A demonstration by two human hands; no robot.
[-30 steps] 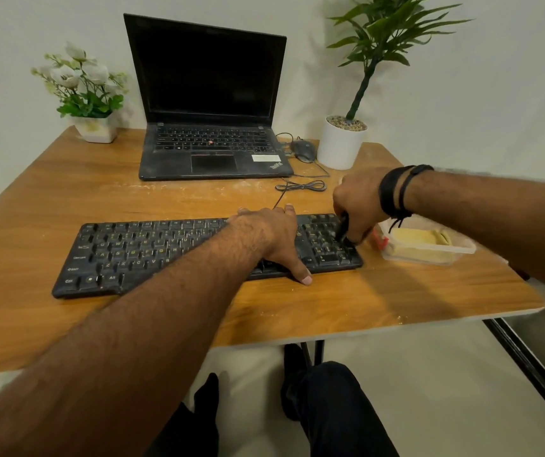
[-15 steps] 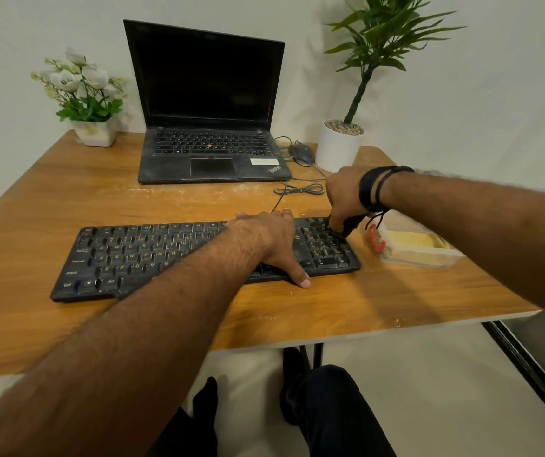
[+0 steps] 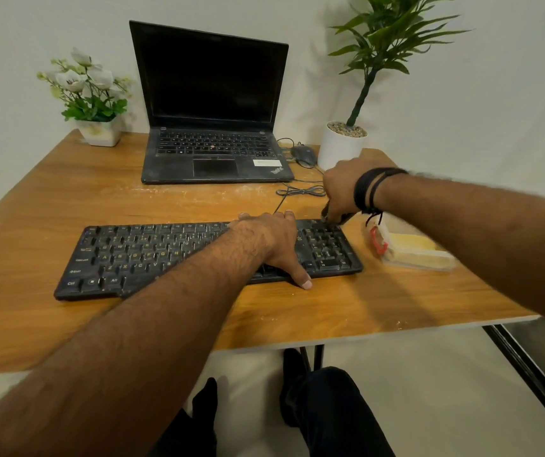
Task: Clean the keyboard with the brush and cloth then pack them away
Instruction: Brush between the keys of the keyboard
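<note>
Both hands work at the keyboard [image 3: 172, 255]. The left hand [image 3: 271, 239] lies flat with fingers spread across the keys just left of the number pad, thumb over the near edge, pinning the board down and holding nothing. The right hand [image 3: 340, 189] curls around the dark brush [image 3: 332, 221], whose tip now touches the keyboard's far right corner; a second ago it worked lower on the number pad, so the stroke has travelled away from the person. By my judgement the brushing step nears the end of this section. Right of the keyboard sits the clear container [image 3: 429, 258] with the yellow cloth [image 3: 409, 242] inside, untouched, so wiping and packing remain.
</note>
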